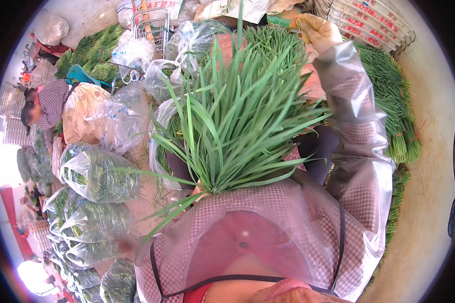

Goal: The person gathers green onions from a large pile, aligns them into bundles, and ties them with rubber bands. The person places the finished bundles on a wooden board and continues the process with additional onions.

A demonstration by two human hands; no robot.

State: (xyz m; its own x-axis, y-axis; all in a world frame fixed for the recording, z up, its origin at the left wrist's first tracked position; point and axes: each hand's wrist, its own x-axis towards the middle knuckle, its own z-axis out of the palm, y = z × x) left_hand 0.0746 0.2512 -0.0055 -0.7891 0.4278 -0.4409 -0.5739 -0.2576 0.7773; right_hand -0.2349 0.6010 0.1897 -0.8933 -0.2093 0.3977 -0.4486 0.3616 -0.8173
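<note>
A large bunch of garlic chives (227,125) stands up in front of my chest, its long green leaves fanned towards my face. At its gathered base, a sliver of my left hand (199,192) shows; the leaves hide the rest, and it grips the bunch there. My right hand (319,32), stained yellowish at the fingers, is stretched far forward with its fingers curled. Its fingertips are beside a green and orange packet (282,19), and whether they pinch anything cannot be made out. More loose chives (276,41) lie just beyond the held bunch.
Tied chive bundles (386,102) are heaped along my right. Clear plastic bags full of greens (102,174) line the floor at left. Stacked white crates (367,22) stand front right, and a metal hand cart (151,32) front left. Another person (53,102) bends over at far left.
</note>
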